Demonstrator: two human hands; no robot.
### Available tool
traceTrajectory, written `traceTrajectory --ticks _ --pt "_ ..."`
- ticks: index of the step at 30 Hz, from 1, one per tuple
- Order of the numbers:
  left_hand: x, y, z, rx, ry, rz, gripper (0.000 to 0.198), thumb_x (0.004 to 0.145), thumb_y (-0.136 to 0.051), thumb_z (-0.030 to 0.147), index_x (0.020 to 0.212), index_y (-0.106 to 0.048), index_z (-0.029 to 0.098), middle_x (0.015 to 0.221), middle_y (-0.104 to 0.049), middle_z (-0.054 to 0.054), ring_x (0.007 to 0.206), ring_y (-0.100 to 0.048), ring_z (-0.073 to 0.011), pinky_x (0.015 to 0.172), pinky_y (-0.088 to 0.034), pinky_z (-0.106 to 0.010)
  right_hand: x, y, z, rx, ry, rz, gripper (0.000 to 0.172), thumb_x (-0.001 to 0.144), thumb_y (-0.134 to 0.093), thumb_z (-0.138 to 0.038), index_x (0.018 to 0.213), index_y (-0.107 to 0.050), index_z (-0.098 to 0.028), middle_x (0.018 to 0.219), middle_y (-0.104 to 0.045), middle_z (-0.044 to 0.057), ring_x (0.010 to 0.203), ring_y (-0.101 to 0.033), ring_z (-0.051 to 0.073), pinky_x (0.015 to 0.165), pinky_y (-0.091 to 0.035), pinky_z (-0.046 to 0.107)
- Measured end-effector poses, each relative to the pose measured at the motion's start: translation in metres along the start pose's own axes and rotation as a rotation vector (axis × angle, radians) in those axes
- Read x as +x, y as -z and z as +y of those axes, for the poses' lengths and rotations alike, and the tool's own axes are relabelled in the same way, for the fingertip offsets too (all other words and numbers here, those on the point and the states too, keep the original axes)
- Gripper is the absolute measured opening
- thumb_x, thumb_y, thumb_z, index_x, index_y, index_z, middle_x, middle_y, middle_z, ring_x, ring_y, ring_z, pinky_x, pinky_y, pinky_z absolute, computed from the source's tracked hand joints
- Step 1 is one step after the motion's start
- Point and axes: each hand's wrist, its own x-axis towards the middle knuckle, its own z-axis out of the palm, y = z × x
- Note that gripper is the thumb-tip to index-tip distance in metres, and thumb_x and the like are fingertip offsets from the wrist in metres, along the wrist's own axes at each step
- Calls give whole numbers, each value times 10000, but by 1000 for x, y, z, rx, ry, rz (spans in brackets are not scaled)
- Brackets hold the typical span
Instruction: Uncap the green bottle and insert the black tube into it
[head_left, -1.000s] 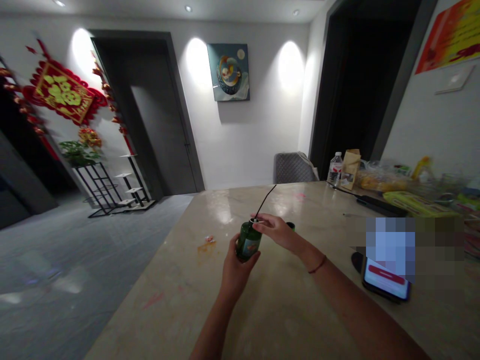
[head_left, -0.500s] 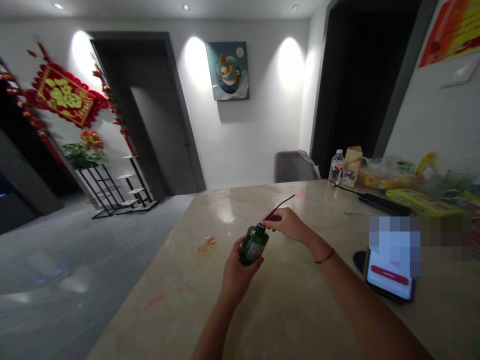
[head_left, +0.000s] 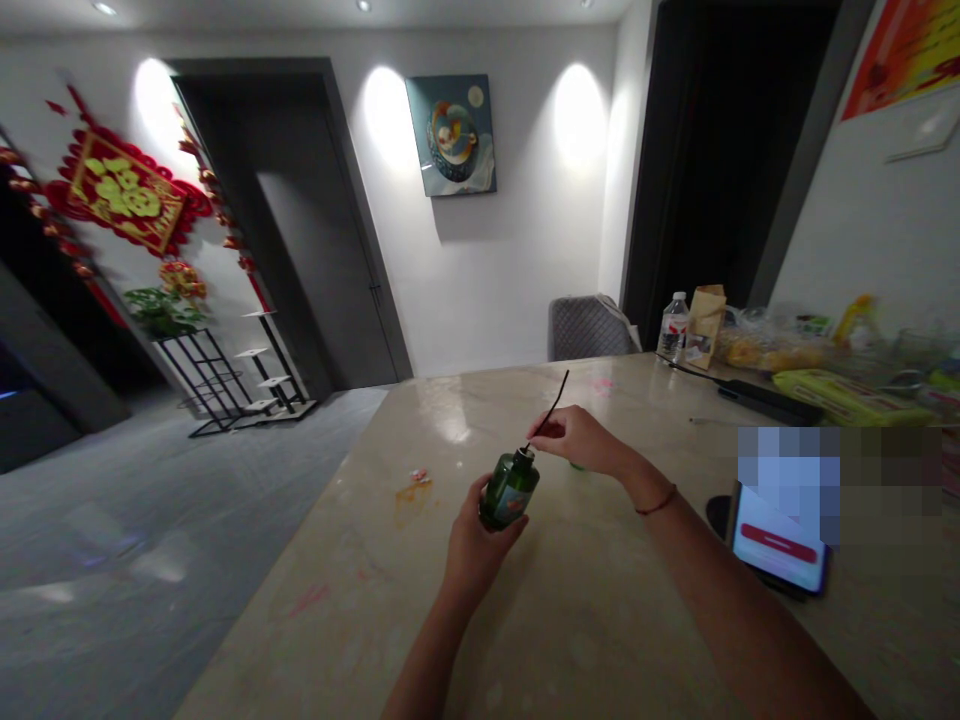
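Observation:
My left hand is wrapped round a small green glass bottle, which carries a pale label and tilts a little to the right above the table. Its narrow mouth is uncapped. Between the thumb and fingers of my right hand is a thin dark stick, pinched just above the bottle's mouth. The stick slants up to the right, and its lower end reaches the opening; how deep it goes inside I cannot see. A small green thing lies on the table, partly hidden behind my right hand.
The marble-look table bears a scrap beside an orange stain. At right a phone leans on a stand. Behind it are a black power strip, a yellow-green packet, a water bottle and a paper bag. A grey chair stands opposite.
The stick has swung more upright, and its lower end now meets the bottle's mouth. My right hand has shifted slightly, uncovering the small green thing. The left hand holds the bottle nearly still.

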Motion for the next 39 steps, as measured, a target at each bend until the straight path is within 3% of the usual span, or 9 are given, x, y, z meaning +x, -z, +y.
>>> traceTrajectory --ticks 2,5,8,10,15,19,22,27,39 --pt "0 0 0 4 4 -5 617 599 -692 298 1144 -416 210 937 -633 -38 787 -643 -171 715 -502 -283 2 8 2 169 -23 56 175 694 -598 -302 742 -618 -135 707 -659 50 640 -606 136 625 -495 275" --pt "0 0 1 20 18 0 621 600 -691 298 1150 -415 216 933 -626 -36 776 -643 -171 707 -503 -288 6 23 5 413 -74 272 246 694 -599 -385 754 -567 -149 746 -652 52 622 -605 124 626 -516 283" --pt "0 0 -1 15 28 7 628 596 -694 305 1152 -415 218 926 -620 -35 762 -645 -170 701 -507 -293 7 36 10 469 -133 507 253 687 -612 -392 743 -545 -154 692 -633 37 544 -579 104 575 -519 260" --pt "0 0 -2 13 24 7 625 600 -692 303 1152 -414 217 913 -616 -32 755 -645 -169 702 -507 -294 6 40 13 408 -169 572 225 712 -590 -367 747 -549 -149 658 -622 33 508 -560 99 542 -510 247" --pt "1 0 -3 24 16 27 620 597 -694 285 1147 -419 215 895 -613 -28 758 -640 -171 702 -507 -297 0 37 19 -111 -326 384 214 753 -538 -311 804 -615 -118 652 -644 76 525 -589 148 538 -469 264" --pt "0 0 -1 27 19 23 627 583 -703 282 1141 -423 227 910 -612 -25 766 -642 -174 705 -509 -303 -5 23 5 -509 -260 248 212 733 -561 -301 776 -664 -121 739 -664 115 698 -607 193 626 -421 268" --pt "0 0 -1 20 7 19 613 590 -697 290 1137 -429 222 913 -613 -29 767 -642 -172 710 -507 -300 -7 8 -14 -443 -100 50 221 769 -507 -295 780 -673 -150 649 -640 44 590 -561 134 545 -376 228" --pt "0 0 -3 -2 10 18 625 571 -707 282 1135 -446 220 934 -630 -35 774 -643 -172 705 -508 -293 -8 -10 -26 -460 -22 -34 193 745 -521 -247 727 -687 -150 669 -639 44 599 -532 119 547 -352 221" --pt "-2 -2 -7 -55 -1 -70 640 578 -699 231 1158 -429 225 1072 -605 -59 864 -631 -181 763 -500 -308 -12 0 -16 -548 22 -219 172 726 -494 -149 714 -666 -151 691 -664 57 614 -567 131 574 -385 216"
